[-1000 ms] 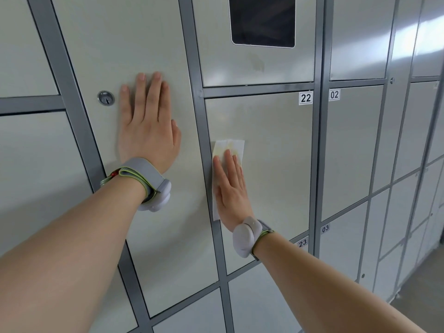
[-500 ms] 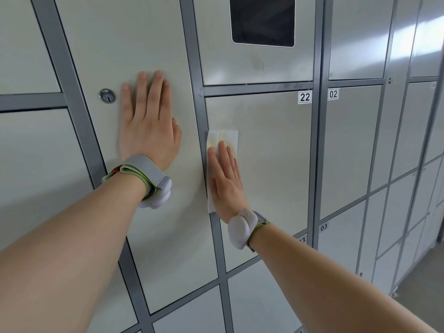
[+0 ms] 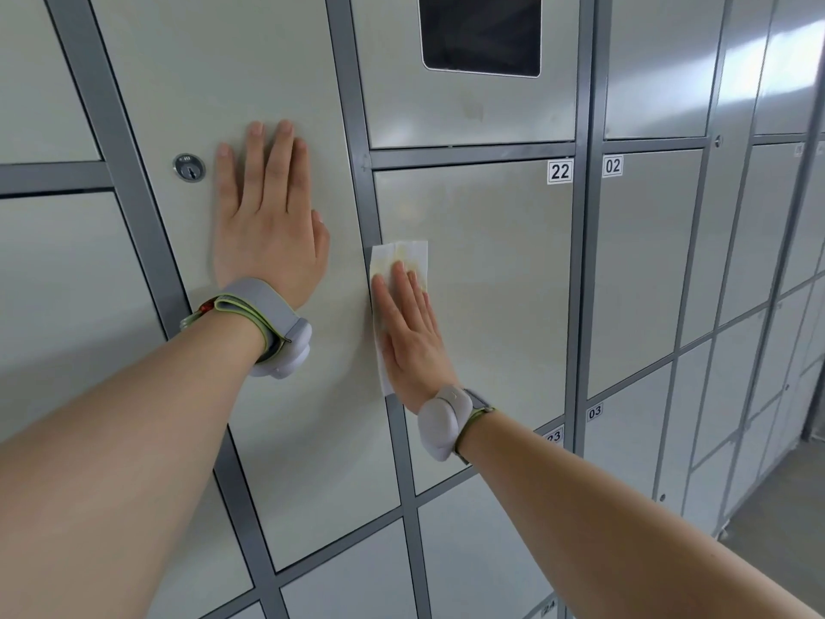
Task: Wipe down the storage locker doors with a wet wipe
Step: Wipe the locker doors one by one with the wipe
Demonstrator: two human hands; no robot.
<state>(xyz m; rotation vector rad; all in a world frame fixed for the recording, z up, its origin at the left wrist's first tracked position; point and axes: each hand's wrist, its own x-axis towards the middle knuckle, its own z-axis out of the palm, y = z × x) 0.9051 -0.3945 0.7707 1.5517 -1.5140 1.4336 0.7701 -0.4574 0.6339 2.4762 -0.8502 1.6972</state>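
The taller locker door (image 3: 285, 440), left of door 22 (image 3: 495, 332), bears the left hand (image 3: 268, 225), flat with straight fingers and holding nothing. Door 22 is pale grey and faintly smeared. At its left edge the right hand (image 3: 410, 337) presses one white, yellow-stained wet wipe (image 3: 404, 256) under straight fingers. One keyhole lock (image 3: 189, 167) sits further left. Three labels read "22" (image 3: 560, 171), "02" (image 3: 612, 165) and "03" (image 3: 594, 412), the last two right of door 22.

Locker door 22 (image 3: 495, 306): smooth painted metal, pale, soft sheen.
Frame bars (image 3: 346, 82): grey metal, matt.
Wet wipe (image 3: 404, 252): thin white cloth-like sheet, yellowish stains.
Key lock (image 3: 189, 167): shiny metal.
Screen (image 3: 481, 33): glossy black.
Wristband (image 3: 263, 301): grey fabric, matt.
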